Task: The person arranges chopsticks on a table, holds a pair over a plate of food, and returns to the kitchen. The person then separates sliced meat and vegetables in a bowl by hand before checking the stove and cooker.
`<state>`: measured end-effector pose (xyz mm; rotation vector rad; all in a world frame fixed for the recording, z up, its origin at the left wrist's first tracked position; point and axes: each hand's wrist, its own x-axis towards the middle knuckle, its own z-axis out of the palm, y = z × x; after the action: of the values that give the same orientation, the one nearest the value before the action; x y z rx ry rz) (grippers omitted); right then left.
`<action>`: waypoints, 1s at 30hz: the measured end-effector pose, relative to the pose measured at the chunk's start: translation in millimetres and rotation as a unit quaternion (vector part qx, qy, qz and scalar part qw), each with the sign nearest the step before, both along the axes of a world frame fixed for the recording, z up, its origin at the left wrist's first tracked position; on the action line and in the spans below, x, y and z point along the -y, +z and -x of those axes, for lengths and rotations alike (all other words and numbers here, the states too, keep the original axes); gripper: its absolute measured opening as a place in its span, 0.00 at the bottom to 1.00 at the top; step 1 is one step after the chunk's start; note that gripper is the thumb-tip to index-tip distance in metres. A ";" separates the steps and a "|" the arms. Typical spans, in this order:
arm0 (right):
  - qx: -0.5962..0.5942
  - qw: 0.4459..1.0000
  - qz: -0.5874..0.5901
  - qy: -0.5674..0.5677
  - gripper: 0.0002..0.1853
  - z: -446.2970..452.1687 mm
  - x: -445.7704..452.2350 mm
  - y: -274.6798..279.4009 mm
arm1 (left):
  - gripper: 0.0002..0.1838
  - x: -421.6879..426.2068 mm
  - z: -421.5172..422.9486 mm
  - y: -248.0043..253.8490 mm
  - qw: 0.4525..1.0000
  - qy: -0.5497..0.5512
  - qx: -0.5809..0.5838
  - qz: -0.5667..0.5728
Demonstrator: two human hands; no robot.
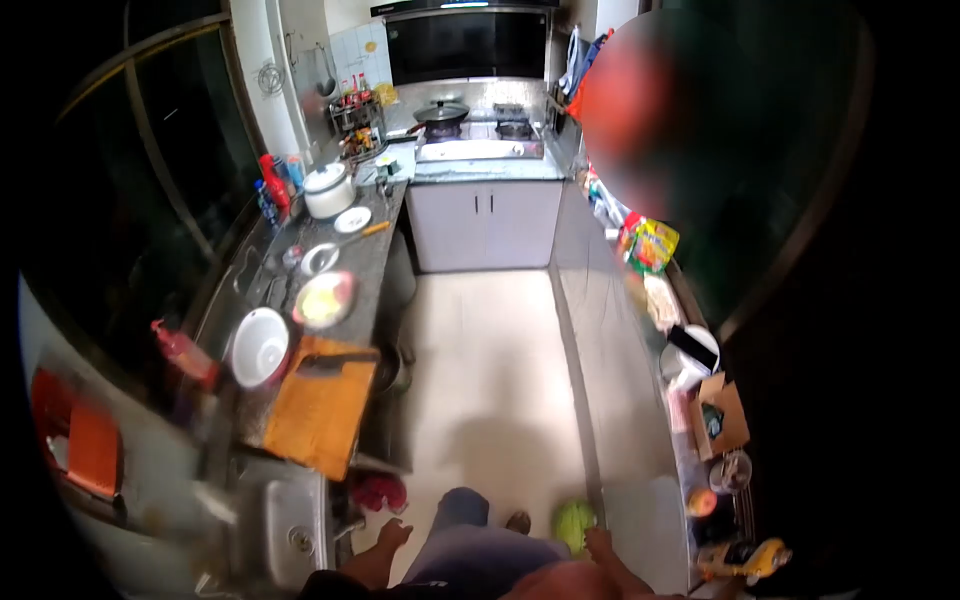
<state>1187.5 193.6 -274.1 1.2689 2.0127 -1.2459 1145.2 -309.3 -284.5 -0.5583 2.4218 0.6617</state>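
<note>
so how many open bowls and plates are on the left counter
4: a deep white bowl beside the cutting board, a bowl of yellowish food just beyond it, a smaller white bowl farther along, and a white plate near the lidded pot. Smaller ones could be hidden.

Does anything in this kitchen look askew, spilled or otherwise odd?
The wooden cutting board sits askew near the sink, its near corner apparently jutting past the counter edge. With a kitchen knife lying on it, that looks slightly precarious. I see no spill or damage, though some areas are blurred.
</note>
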 end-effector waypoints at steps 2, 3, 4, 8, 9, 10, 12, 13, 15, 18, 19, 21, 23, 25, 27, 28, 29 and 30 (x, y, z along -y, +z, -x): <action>-0.121 0.993 0.000 0.014 0.09 32.7 -14.3 -49.5 | 0.29 -27.9 60.1 -17.0 0.999 -0.033 -0.030 -0.020; -0.115 0.986 -0.080 0.095 0.09 44.7 -19.8 -73.7 | 0.28 -41.6 87.1 -24.4 0.996 -0.064 -0.056 -0.038; -0.112 0.986 -0.084 0.086 0.09 57.9 -23.7 -72.4 | 0.28 -60.4 114.2 -19.1 0.995 -0.073 -0.054 -0.042; -0.062 0.872 -0.199 0.443 0.11 114.1 -27.4 -47.1 | 0.28 -90.3 245.0 -85.8 0.970 -0.200 -0.114 -0.082; -0.030 0.884 -0.187 0.427 0.11 125.4 -32.2 -52.4 | 0.23 -106.6 277.5 -71.5 0.967 -0.183 -0.159 -0.076; 0.001 0.896 -0.177 0.408 0.11 137.8 -37.5 -57.0 | 0.19 -114.9 302.0 -53.3 0.963 -0.168 -0.200 -0.069; 0.065 0.921 -0.157 0.351 0.11 165.4 -48.6 -67.7 | 0.21 -108.1 357.3 -74.0 0.962 -0.197 -0.178 -0.070; 0.096 0.935 -0.142 0.310 0.11 181.8 -50.4 -69.6 | 0.22 -104.8 386.4 -71.0 0.966 -0.178 -0.176 -0.066; 0.147 0.961 -0.099 0.211 0.11 237.2 -45.1 -46.8 | 0.27 -96.3 449.5 -33.4 0.985 -0.126 -0.082 -0.090; -0.058 0.789 -0.310 0.528 0.14 331.0 -45.8 -71.8 | 0.27 -73.8 545.3 -6.6 0.981 -0.171 -0.088 -0.034; -0.063 0.930 -0.203 0.301 0.10 370.0 -26.4 -43.8 | 0.27 -63.7 574.7 -4.5 0.984 -0.153 -0.089 -0.033; -0.057 0.994 -0.079 0.054 0.09 456.9 21.0 18.6 | 0.26 -44.1 626.4 -7.9 0.976 -0.156 -0.151 -0.025; -0.203 0.949 -0.167 0.175 0.10 515.6 37.6 28.6 | 0.25 -39.2 661.8 11.0 0.982 -0.096 -0.160 -0.036; -0.216 0.923 -0.178 0.264 0.11 559.1 33.4 9.6 | 0.25 -45.1 688.0 37.9 0.984 -0.027 -0.163 -0.074; -0.198 0.791 -0.274 0.509 0.11 611.2 23.5 -6.8 | 0.26 -47.7 699.3 41.8 0.982 -0.034 -0.167 -0.082; -0.199 0.788 -0.273 0.514 0.11 629.9 15.5 -13.8 | 0.26 -48.9 701.9 35.9 0.980 -0.046 -0.170 -0.089; -0.155 0.776 -0.270 0.548 0.11 650.0 11.6 -19.5 | 0.26 -47.3 700.3 22.2 0.983 -0.046 -0.155 -0.088; -0.112 0.761 -0.266 0.581 0.11 672.4 9.2 -22.2 | 0.26 -45.8 700.8 11.2 0.985 -0.046 -0.141 -0.086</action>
<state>515.1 184.5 -296.4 -0.1789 2.6636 -0.1928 444.4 -263.5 -273.3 -0.2962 2.5969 0.9547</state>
